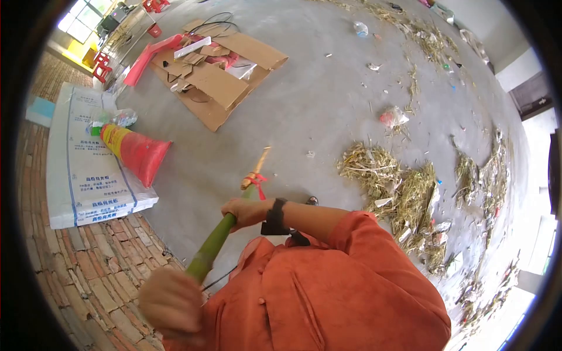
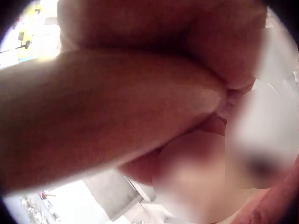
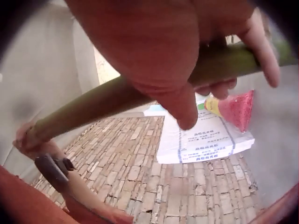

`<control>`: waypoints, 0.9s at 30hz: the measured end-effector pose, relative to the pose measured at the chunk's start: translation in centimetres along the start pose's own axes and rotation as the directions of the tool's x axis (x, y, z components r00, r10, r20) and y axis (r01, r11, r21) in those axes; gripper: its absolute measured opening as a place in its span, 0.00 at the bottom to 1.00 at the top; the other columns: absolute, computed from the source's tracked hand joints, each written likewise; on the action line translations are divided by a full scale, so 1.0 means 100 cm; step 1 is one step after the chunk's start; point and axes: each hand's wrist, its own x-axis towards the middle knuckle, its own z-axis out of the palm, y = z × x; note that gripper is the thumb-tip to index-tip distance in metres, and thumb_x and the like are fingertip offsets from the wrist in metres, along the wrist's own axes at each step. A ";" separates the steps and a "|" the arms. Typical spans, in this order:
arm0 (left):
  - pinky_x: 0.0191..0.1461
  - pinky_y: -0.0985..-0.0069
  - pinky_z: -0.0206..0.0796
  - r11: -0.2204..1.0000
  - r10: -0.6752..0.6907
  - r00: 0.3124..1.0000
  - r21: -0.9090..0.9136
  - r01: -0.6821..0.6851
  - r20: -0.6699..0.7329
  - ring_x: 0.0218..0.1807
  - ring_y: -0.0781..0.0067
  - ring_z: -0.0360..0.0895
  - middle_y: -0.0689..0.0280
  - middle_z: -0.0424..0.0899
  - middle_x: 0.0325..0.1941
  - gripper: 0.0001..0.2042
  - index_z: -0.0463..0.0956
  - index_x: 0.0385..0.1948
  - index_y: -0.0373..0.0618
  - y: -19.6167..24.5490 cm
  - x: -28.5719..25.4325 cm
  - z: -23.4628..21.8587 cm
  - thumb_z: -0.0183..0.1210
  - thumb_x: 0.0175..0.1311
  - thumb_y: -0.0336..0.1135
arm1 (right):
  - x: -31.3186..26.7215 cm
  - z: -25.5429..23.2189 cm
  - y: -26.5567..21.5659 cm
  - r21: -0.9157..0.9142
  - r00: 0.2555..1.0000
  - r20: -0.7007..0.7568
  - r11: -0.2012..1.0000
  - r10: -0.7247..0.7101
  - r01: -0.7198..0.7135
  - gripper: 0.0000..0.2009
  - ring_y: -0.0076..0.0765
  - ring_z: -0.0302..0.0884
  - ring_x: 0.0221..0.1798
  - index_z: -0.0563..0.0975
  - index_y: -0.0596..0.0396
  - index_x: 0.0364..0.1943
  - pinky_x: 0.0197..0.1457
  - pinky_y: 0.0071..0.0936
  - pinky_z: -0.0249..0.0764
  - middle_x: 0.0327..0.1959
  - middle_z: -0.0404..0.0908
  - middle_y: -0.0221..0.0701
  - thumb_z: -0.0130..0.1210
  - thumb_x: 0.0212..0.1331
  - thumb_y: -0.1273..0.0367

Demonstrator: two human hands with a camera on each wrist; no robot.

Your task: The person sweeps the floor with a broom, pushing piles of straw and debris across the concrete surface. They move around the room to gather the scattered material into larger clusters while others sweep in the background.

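Note:
A broom with a thick green pole [image 1: 215,245] slants across the front of the orange shirt. Its far end narrows to a tan tip, with a red strip [image 1: 259,182] tied below it. My right hand [image 1: 246,212], dark strap at the wrist, grips the pole toward that end. Lower down, my left hand [image 1: 172,301] holds the near end and looks blurred. In the right wrist view the right hand's fingers [image 3: 267,63] curl over the pole. Up close in the left wrist view, the left hand [image 2: 140,23] wraps the pole [image 2: 107,107]; smudged patches hide part of that picture.
Straw and litter piles [image 1: 374,167] lie on the grey floor to the right. Flattened cardboard [image 1: 257,50] with scraps lies ahead. On the left, a white-wrapped board stack [image 1: 76,169] bears a red and yellow bag [image 1: 146,155], beside brick paving [image 1: 99,263]. A foot [image 1: 312,200] shows below.

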 end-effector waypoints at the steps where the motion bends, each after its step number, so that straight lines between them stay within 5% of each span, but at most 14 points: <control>1: 0.26 0.74 0.66 0.982 -0.153 0.983 0.126 0.139 0.106 0.15 0.70 0.72 0.66 0.74 0.14 0.07 0.71 0.18 0.44 -0.010 0.014 0.001 0.62 0.49 0.30 | 0.001 -0.003 0.021 0.000 1.000 -0.007 1.000 0.003 -0.003 0.14 0.46 0.70 0.39 0.72 0.55 0.27 0.40 0.36 0.66 0.31 0.73 0.40 0.64 0.40 0.63; 2: 0.26 0.74 0.66 0.931 -0.307 0.933 0.264 0.254 0.188 0.16 0.69 0.72 0.66 0.73 0.14 0.08 0.71 0.18 0.44 -0.022 0.027 0.000 0.61 0.50 0.31 | 0.000 -0.005 0.046 0.009 1.000 0.010 1.000 0.023 -0.023 0.15 0.45 0.70 0.39 0.72 0.55 0.28 0.40 0.36 0.66 0.31 0.73 0.39 0.64 0.40 0.63; 6: 0.25 0.74 0.63 0.953 -0.302 0.951 0.054 0.299 0.064 0.18 0.68 0.71 0.67 0.73 0.15 0.09 0.69 0.17 0.44 -0.081 0.029 0.001 0.60 0.51 0.32 | -0.043 -0.031 0.058 0.011 0.983 -0.068 0.986 0.169 -0.169 0.15 0.43 0.69 0.39 0.71 0.55 0.29 0.40 0.35 0.65 0.32 0.71 0.38 0.64 0.41 0.63; 8: 0.28 0.73 0.63 0.959 -0.121 0.988 -0.270 0.090 -0.100 0.18 0.70 0.69 0.69 0.71 0.14 0.09 0.68 0.17 0.45 -0.091 0.031 -0.005 0.58 0.52 0.31 | -0.076 -0.049 0.050 -0.015 0.950 -0.130 0.958 0.282 -0.287 0.15 0.44 0.69 0.38 0.72 0.55 0.28 0.40 0.36 0.65 0.31 0.72 0.38 0.63 0.41 0.62; 9: 0.28 0.73 0.63 0.957 -0.111 0.989 -0.278 0.079 -0.101 0.18 0.70 0.69 0.69 0.71 0.14 0.09 0.68 0.17 0.45 -0.099 0.027 -0.005 0.58 0.52 0.31 | -0.093 -0.061 0.048 -0.030 0.928 -0.134 0.935 0.346 -0.353 0.16 0.45 0.70 0.36 0.72 0.56 0.27 0.38 0.36 0.65 0.30 0.72 0.39 0.63 0.41 0.61; 11: 0.31 0.72 0.64 0.875 -0.347 0.890 -0.443 0.194 -0.295 0.17 0.75 0.67 0.70 0.70 0.13 0.07 0.68 0.19 0.44 -0.128 0.007 0.001 0.57 0.53 0.28 | -0.137 -0.082 0.053 -0.084 0.858 -0.183 0.862 0.481 -0.501 0.17 0.46 0.72 0.36 0.73 0.56 0.26 0.38 0.37 0.67 0.29 0.75 0.40 0.62 0.41 0.58; 12: 0.36 0.73 0.64 0.781 -0.523 0.803 -0.538 0.317 -0.286 0.16 0.80 0.65 0.72 0.67 0.11 0.07 0.67 0.18 0.44 -0.148 -0.003 0.004 0.55 0.54 0.27 | -0.163 -0.088 0.063 -0.131 0.799 -0.196 0.792 0.569 -0.596 0.17 0.47 0.73 0.36 0.74 0.56 0.27 0.38 0.37 0.68 0.30 0.76 0.41 0.62 0.41 0.57; 13: 0.36 0.73 0.64 0.780 -0.517 0.810 -0.542 0.313 -0.276 0.16 0.80 0.65 0.72 0.67 0.11 0.07 0.67 0.18 0.44 -0.163 -0.008 0.010 0.55 0.54 0.27 | -0.185 -0.094 0.070 -0.175 0.730 -0.217 0.709 0.649 -0.683 0.18 0.48 0.74 0.36 0.74 0.56 0.27 0.38 0.37 0.68 0.30 0.77 0.41 0.62 0.41 0.56; 15: 0.41 0.73 0.63 0.664 -0.654 0.704 -0.657 0.357 -0.278 0.15 0.81 0.63 0.74 0.65 0.09 0.07 0.66 0.18 0.45 -0.186 -0.008 0.018 0.53 0.55 0.27 | -0.211 -0.101 0.054 -0.218 0.630 -0.271 0.591 0.728 -0.776 0.18 0.49 0.73 0.40 0.75 0.56 0.29 0.42 0.38 0.69 0.33 0.77 0.42 0.61 0.42 0.56; 19: 0.42 0.71 0.61 0.687 -0.561 0.778 -0.682 0.249 -0.281 0.13 0.81 0.62 0.74 0.64 0.08 0.10 0.64 0.18 0.46 -0.192 0.008 -0.018 0.48 0.60 0.31 | -0.209 -0.105 0.008 -0.172 0.533 -0.563 0.541 0.631 -0.823 0.16 0.51 0.71 0.43 0.74 0.56 0.28 0.45 0.40 0.68 0.33 0.76 0.42 0.61 0.43 0.58; 21: 0.42 0.70 0.60 0.701 -0.542 0.781 -0.679 0.218 -0.309 0.12 0.80 0.61 0.75 0.63 0.08 0.10 0.64 0.17 0.47 -0.183 0.025 -0.040 0.48 0.59 0.32 | -0.193 -0.119 -0.005 -0.152 0.513 -0.551 0.525 0.659 -0.838 0.16 0.51 0.71 0.43 0.73 0.56 0.28 0.45 0.40 0.68 0.34 0.76 0.42 0.62 0.43 0.59; 23: 0.41 0.69 0.60 0.764 -0.395 0.866 -0.633 0.123 -0.307 0.12 0.80 0.62 0.75 0.64 0.08 0.11 0.65 0.16 0.47 -0.174 0.038 -0.056 0.49 0.59 0.34 | -0.171 -0.129 -0.011 -0.119 0.487 -0.540 0.511 0.686 -0.851 0.16 0.51 0.70 0.44 0.72 0.57 0.28 0.45 0.40 0.67 0.35 0.75 0.42 0.62 0.42 0.60; 25: 0.37 0.69 0.62 0.818 -0.285 0.923 -0.568 0.093 -0.260 0.13 0.78 0.65 0.74 0.67 0.09 0.11 0.67 0.16 0.45 -0.165 0.053 -0.078 0.50 0.59 0.35 | -0.144 -0.139 -0.010 -0.080 0.575 -0.495 0.624 0.652 -0.777 0.16 0.51 0.69 0.44 0.72 0.57 0.29 0.45 0.41 0.66 0.36 0.75 0.42 0.63 0.41 0.62; 27: 0.32 0.71 0.65 0.871 0.084 0.996 -0.482 -0.094 -0.044 0.14 0.76 0.69 0.72 0.71 0.11 0.10 0.70 0.18 0.43 -0.153 0.075 -0.103 0.54 0.57 0.35 | -0.113 -0.143 -0.004 -0.071 0.634 -0.520 0.711 0.573 -0.700 0.16 0.50 0.70 0.42 0.72 0.58 0.27 0.44 0.41 0.66 0.34 0.74 0.42 0.63 0.40 0.62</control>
